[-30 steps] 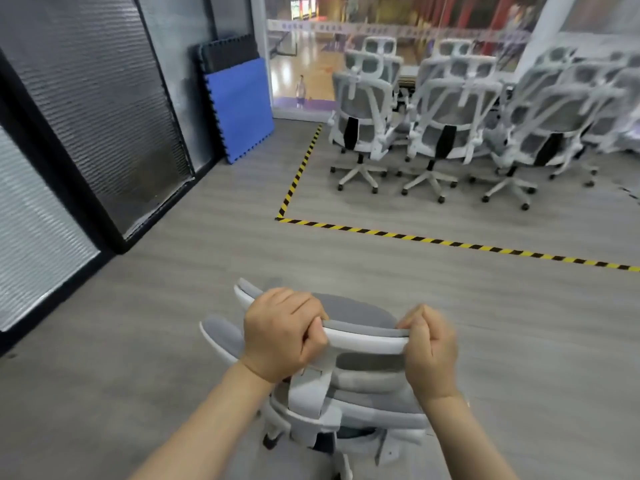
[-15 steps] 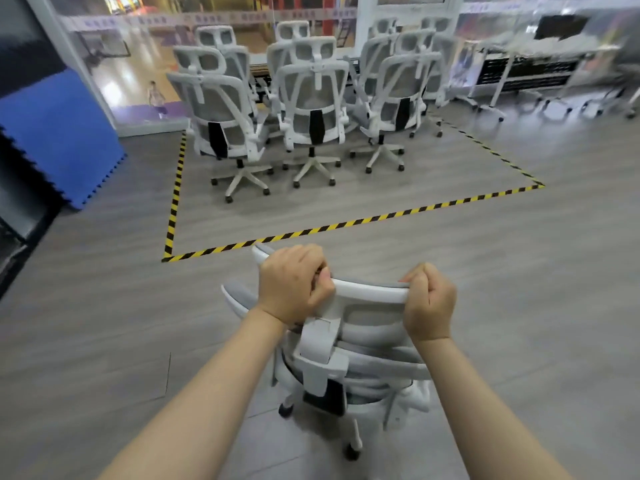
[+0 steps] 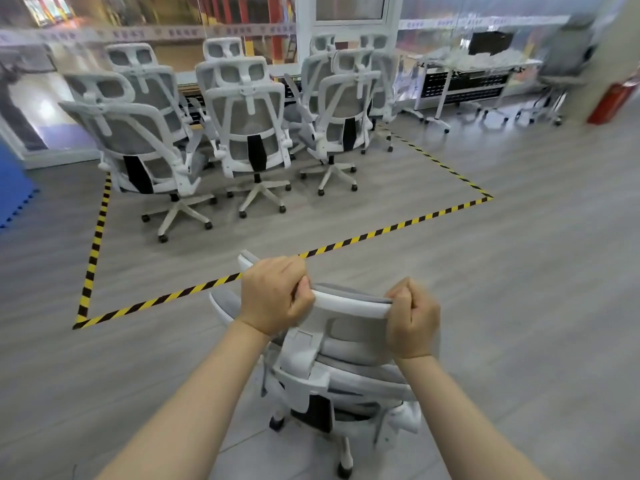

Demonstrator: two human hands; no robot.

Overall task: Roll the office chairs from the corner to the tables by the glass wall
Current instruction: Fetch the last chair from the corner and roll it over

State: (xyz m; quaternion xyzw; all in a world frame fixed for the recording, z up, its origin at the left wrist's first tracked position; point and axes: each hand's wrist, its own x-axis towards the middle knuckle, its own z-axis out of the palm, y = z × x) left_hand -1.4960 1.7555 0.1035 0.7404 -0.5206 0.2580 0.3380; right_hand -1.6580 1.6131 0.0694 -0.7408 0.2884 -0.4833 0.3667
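1. Fingers point(image 3: 304, 285) of L hand point(image 3: 273, 299) curled over top rim of white-framed grey mesh headrest point(image 3: 349, 301) of the office chair being pushed point(image 3: 332, 368); R hand point(image 3: 412, 322) fisted round the rim's R end. Both clamped on, neither released.
2. Far L: blue foam mat point(image 3: 14, 188) at frame edge, then yellow/black hazard tape point(image 3: 97, 237) marking a floor box.
3. Inside box: parked white mesh office chairs point(image 3: 242, 129), approx 6, backs to camera, close together near the glass wall point(image 3: 156, 29).
4. Pushed chair sits centre-bottom, just outside the near tape line, well apart from the parked group.
5. R side: white-framed table w/ black perforated panel point(image 3: 464, 81) by the glass; dark grey chair point(image 3: 564, 64) and red extinguisher point(image 3: 613, 98) beyond.
6. Step in hand, my read: roll chair fwd toward a table by the glass. To do well: keep push even thru both hands so castors track straight, steer clear of parked bases, watch tape edge catching wheels, don't tip backrest fwd.
7. Vs 0.5 s ago: grip unchanged. View swung R, so table and extinguisher now show more, blue mat nearly gone. Parked chairs look nearer; near tape line now sits just past the knuckles.
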